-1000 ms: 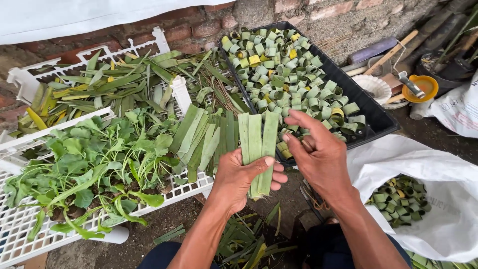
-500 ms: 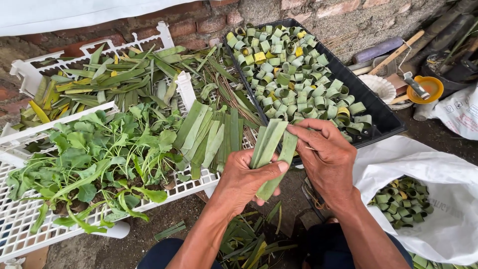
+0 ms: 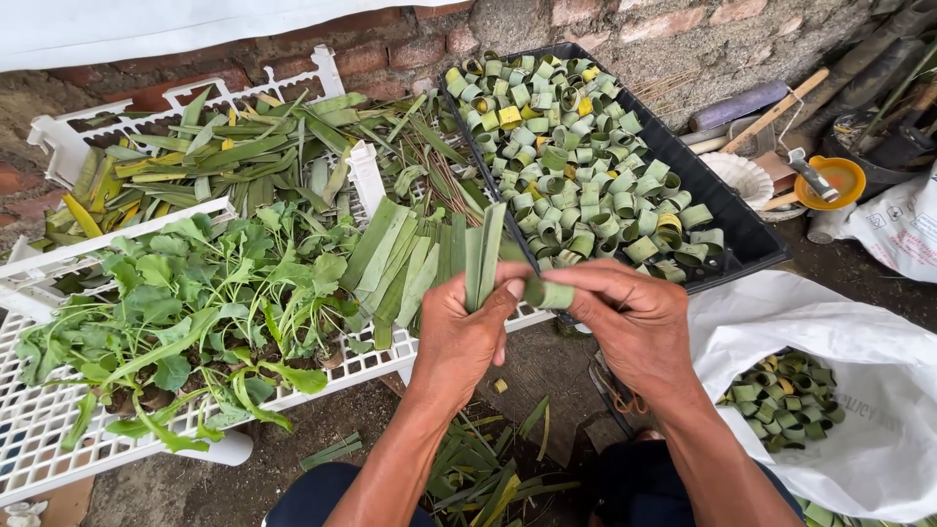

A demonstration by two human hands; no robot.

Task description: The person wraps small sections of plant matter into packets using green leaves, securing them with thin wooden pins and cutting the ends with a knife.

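Your left hand [image 3: 467,332] is closed around a small bundle of long green leaf strips [image 3: 485,256], fingers curled together and thumb pressed against them so the strips stand nearly upright out of the top of your fist. Your right hand [image 3: 634,327] sits just beside it, thumb and forefinger pinched on the end of one strip that is bent over into a short green fold [image 3: 549,293] between the two hands; the other fingers of that hand are curled loosely underneath. Both hands hover in front of the near corner of a black tray [image 3: 742,229], which is heaped with small rolled leaf rings [image 3: 576,166], mostly green with a few yellow ones. To the left of your left hand, a white slatted plastic rack [image 3: 39,429] carries a fan of flat cut leaf strips [image 3: 405,259], a pile of leafy green plants with roots [image 3: 195,312], and farther back a heap of long narrow leaves [image 3: 224,161]. At your right, an open white sack [image 3: 878,390] holds more rolled rings [image 3: 791,400]. Leaf scraps [image 3: 488,468] lie on the ground between your knees. Beyond the tray, against the brick wall [image 3: 390,54], sit an orange bowl [image 3: 830,181] and a white ridged dish [image 3: 740,178].
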